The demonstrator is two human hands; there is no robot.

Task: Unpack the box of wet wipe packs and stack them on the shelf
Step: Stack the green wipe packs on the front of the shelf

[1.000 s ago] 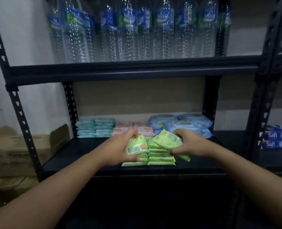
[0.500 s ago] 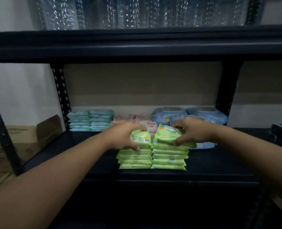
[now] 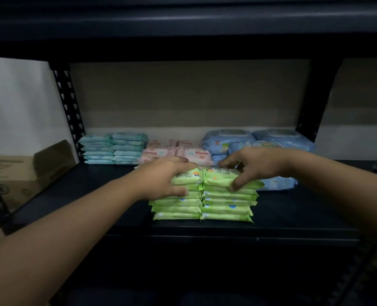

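left hand [image 3: 161, 180]: fingers curled over top pack of left green stack [image 3: 176, 206]
right hand [image 3: 249, 166]: pinching top pack of right green stack [image 3: 227, 206]
stacks: touching, near shelf [image 3: 293, 217] front edge

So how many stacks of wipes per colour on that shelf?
Green stacks: 2
Teal stacks: 2
Pink packs and blue packs: partly hidden, stacks not countable
Total counted: 4 stacks
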